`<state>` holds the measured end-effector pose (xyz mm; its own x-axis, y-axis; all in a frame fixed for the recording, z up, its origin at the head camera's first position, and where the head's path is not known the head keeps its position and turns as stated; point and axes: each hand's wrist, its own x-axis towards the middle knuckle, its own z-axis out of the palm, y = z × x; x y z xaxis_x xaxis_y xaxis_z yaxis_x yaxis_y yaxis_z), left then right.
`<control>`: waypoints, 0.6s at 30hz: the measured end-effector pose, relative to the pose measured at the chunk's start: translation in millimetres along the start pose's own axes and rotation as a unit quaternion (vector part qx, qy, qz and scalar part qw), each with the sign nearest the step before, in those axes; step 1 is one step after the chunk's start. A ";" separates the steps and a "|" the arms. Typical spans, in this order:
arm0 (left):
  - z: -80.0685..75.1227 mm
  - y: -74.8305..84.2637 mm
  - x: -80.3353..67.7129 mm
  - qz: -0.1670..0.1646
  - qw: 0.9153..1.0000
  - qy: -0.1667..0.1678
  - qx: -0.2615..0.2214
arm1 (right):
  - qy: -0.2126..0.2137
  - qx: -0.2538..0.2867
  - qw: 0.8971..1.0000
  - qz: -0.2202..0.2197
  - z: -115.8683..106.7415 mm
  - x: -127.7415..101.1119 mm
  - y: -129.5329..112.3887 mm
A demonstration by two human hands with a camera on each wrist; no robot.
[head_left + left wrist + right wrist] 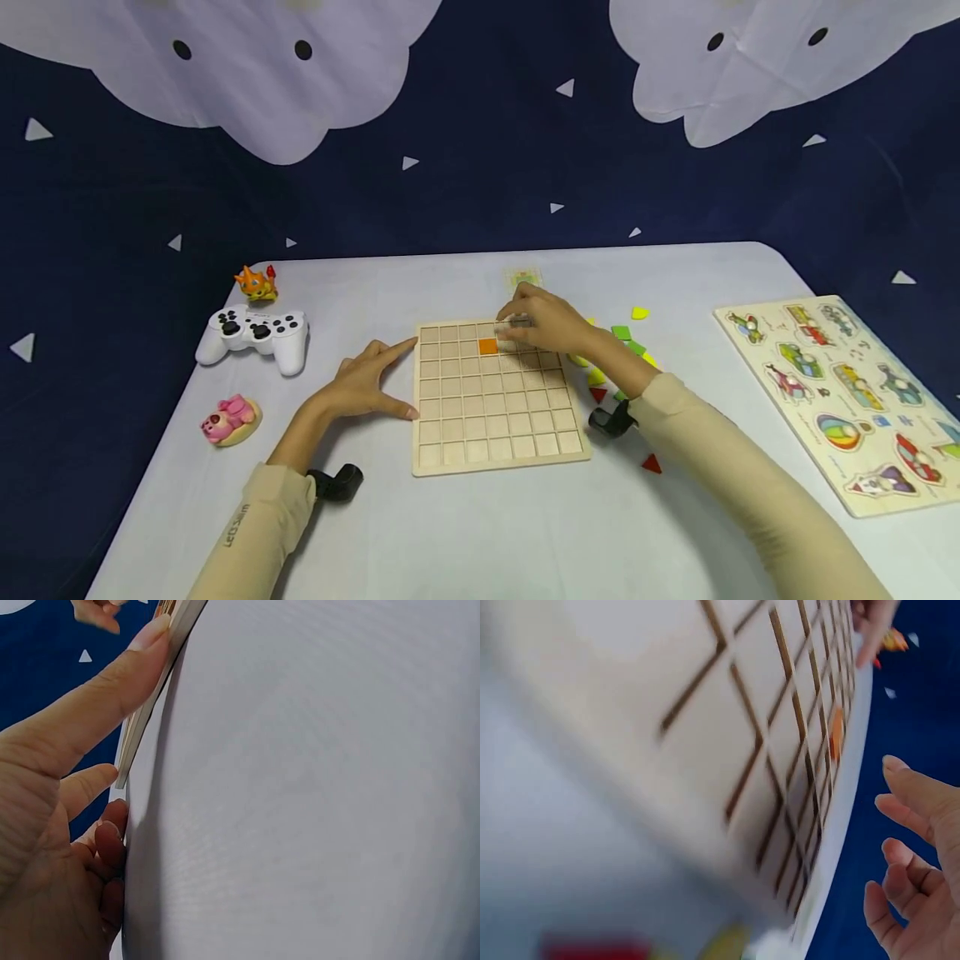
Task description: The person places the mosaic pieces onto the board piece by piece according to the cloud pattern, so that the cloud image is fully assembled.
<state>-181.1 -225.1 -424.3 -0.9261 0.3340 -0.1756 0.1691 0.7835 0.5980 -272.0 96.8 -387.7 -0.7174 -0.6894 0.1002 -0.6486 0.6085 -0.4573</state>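
A wooden grid board (497,406) with shallow square cells lies on the white table. One orange square tile (488,346) sits in a cell of an upper row. My left hand (358,385) touches the board's left edge, thumb and index finger spread apart along it; its other fingers bend inward in the left wrist view. Over the board's upper right part hovers my right hand (546,321), just right of the orange tile. Its fingers (904,787) are loosely bent, with nothing visible between them in the right wrist view.
Green, yellow and red pieces (621,332) lie scattered right of the board, with a red triangle (652,463) nearer. A small patterned card (522,277) lies behind. A picture puzzle (855,392) is far right; a white game controller (255,332), orange figurine (257,284) and pink figurine (229,419) stand left.
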 end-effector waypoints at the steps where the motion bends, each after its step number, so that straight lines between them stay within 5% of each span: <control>1: 0.1 -0.2 0.1 -0.001 1.000 0.000 0.001 | 0.010 0.006 1.000 0.008 -4.5 -4.1 4.2; 18: 0.3 -0.5 -0.2 0.011 1.000 0.004 0.004 | 0.029 -0.069 0.987 0.139 -39.3 -72.5 70.7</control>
<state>-180.8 -225.3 -424.8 -0.9249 0.3471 -0.1553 0.1928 0.7800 0.5954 -275.8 205.3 -392.6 -0.8835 -0.4667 0.0406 -0.4501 0.8216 -0.3498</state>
